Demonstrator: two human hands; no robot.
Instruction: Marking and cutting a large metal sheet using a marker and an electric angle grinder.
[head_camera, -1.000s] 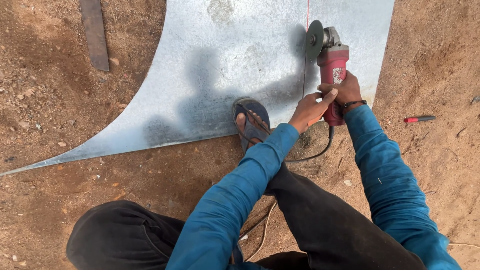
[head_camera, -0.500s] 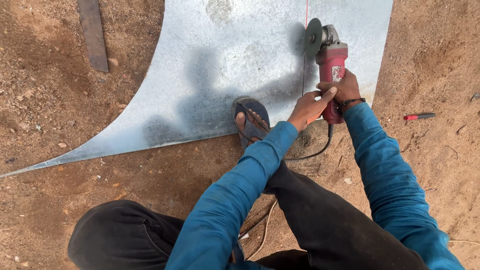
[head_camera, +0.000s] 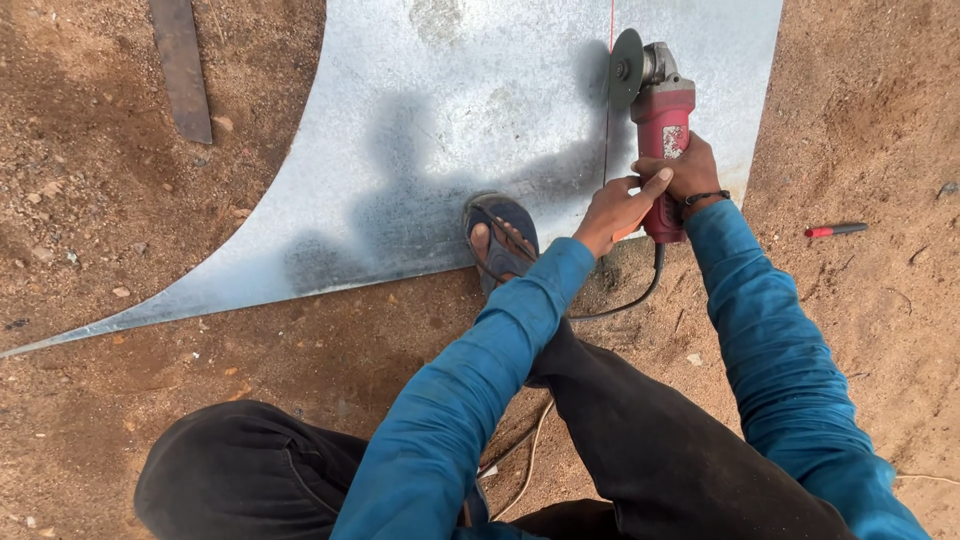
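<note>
Red plastic forms the body of the angle grinder (head_camera: 661, 130), which lies with its long axis running away from the person, its dark cutting disc (head_camera: 626, 68) at the far end, standing on edge over the galvanised steel sheet (head_camera: 420, 130). The disc sits on the thin red marked line (head_camera: 611, 25) that runs straight away up the sheet, so tool and line point the same way. The right hand (head_camera: 692, 172) is clenched around the near end of the body from the right. The left hand (head_camera: 617, 208) reaches across from the left, fingers wrapped on the same near end and the thumb stretched along it; it lies slightly nearer the person. Both blue-sleeved forearms converge forward. A sandalled foot (head_camera: 502, 240) presses on the sheet's near edge, just left of the hands. The black power cord (head_camera: 630, 300) trails back over the dirt.
</note>
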